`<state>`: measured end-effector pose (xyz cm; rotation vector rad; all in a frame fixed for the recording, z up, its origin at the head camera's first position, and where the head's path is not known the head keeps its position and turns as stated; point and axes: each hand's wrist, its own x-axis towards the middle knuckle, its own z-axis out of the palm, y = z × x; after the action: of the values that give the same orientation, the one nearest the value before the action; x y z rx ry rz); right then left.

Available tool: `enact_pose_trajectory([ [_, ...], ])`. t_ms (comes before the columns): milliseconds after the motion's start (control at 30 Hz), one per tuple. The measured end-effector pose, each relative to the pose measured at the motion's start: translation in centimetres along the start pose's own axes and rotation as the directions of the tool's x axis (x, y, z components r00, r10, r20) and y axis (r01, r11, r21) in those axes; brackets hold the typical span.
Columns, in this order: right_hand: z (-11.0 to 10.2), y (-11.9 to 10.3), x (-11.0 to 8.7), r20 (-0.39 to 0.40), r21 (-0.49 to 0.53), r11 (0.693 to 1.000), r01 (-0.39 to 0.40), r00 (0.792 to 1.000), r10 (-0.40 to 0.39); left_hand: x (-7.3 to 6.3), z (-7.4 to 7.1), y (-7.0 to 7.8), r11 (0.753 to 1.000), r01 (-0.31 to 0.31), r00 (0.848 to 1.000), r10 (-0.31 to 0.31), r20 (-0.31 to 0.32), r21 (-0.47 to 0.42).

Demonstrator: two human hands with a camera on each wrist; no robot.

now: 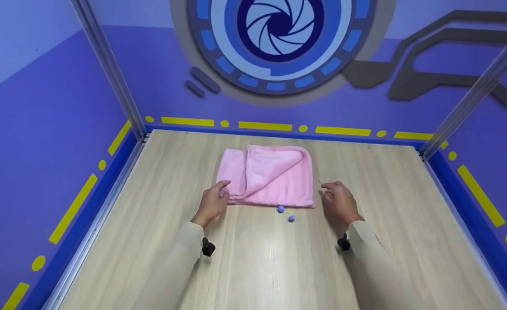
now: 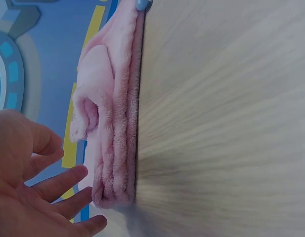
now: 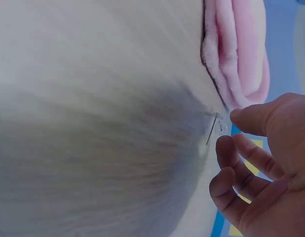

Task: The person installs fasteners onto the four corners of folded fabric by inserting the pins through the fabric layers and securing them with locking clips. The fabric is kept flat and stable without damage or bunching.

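A pink plush blanket lies folded on the wooden tabletop, one flap turned back diagonally. My left hand is at its near left corner, fingers apart and holding nothing; in the left wrist view the hand is beside the stacked folds. Beyond the blanket's right edge is my right hand, thumb and fingers loosely bent with a gap between them. Just off those fingertips is a small clear piece with a thin dark pin; I cannot tell whether they touch it. Two small blue balls sit by the blanket's front edge.
The light wooden table is enclosed by blue-purple panels with yellow markings. Metal posts rise at both back corners, and a metal rail follows the left edge. Black wrist cameras sit at both cuffs.
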<state>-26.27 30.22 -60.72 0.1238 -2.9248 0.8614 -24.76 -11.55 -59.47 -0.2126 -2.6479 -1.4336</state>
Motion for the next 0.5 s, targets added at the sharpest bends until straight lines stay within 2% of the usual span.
enact_pose_trajectory([
  [200,0.17,0.47,-0.24,0.036,-0.066,0.997,-0.034,0.999,0.037,-0.31,0.20,-0.18,1.000,-0.003,1.000,0.003,0.003,-0.003],
  [500,0.35,0.46,-0.35,-0.003,-0.039,0.997,-0.074,0.997,0.074,-0.74,0.15,-0.51,0.999,-0.036,0.999,0.036,-0.017,-0.021],
])
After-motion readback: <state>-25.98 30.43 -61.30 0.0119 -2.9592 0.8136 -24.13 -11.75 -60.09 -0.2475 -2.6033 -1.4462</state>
